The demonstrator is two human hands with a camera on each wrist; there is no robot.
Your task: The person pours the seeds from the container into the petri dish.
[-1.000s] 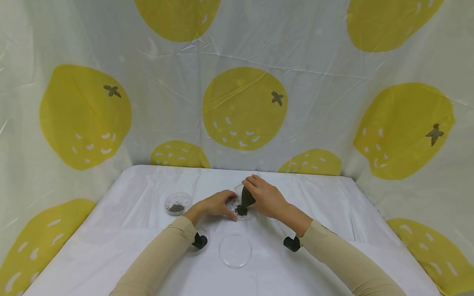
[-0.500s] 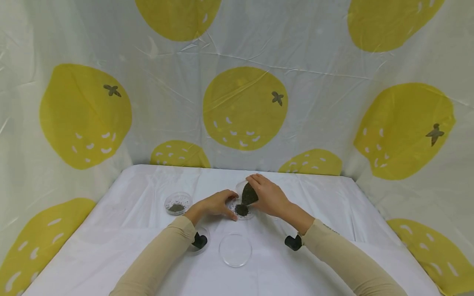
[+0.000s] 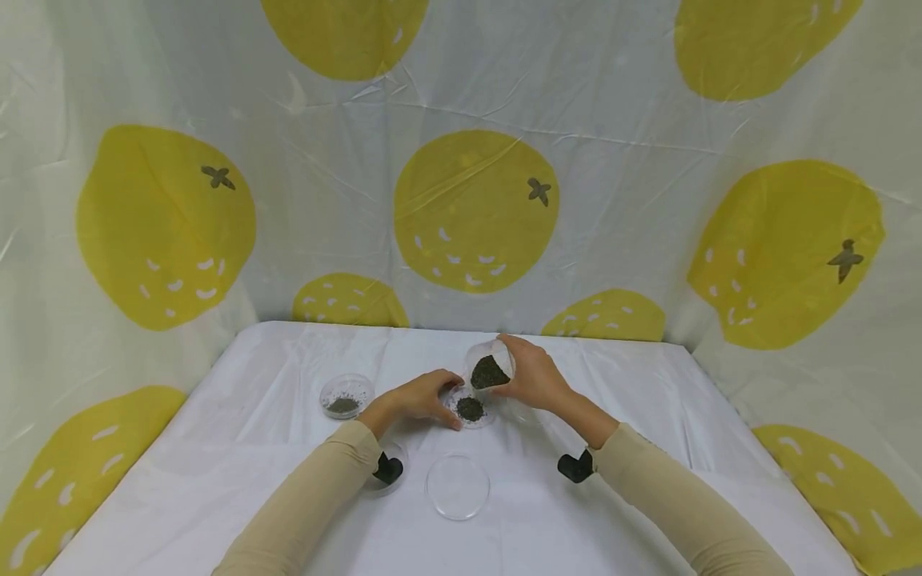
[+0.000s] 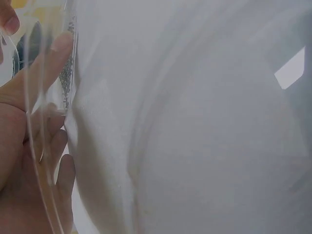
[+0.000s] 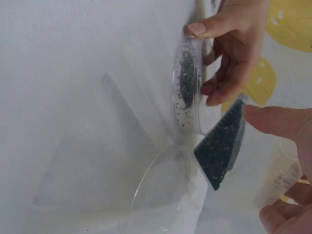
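My left hand (image 3: 423, 398) grips the side of a clear petri dish (image 3: 486, 420) on the white-covered table, thumb and fingers round its rim. A small pile of dark green granules (image 3: 471, 409) lies in that dish, with specks scattered around it. Just above and behind it, my right hand (image 3: 536, 376) holds a clear plastic cup (image 3: 479, 353), tilted with its mouth toward the camera. More dark granules (image 5: 220, 148) rest against the cup's lower side, as the right wrist view shows. Fingers of the left hand (image 4: 44, 83) partly cover the dish in the left wrist view.
Another petri dish (image 3: 347, 387) with a little greyish-green heap stands at the left. A clear round dish or lid (image 3: 458, 488) lies in front. One more clear dish (image 3: 380, 489) is partly hidden by the left wrist, and a clear rim (image 5: 141, 187) shows below the right hand.
The cup has tipped back from its steep tilt and moved slightly right and up with my right hand, so its mouth and granules now show. My left hand stays on the dish.
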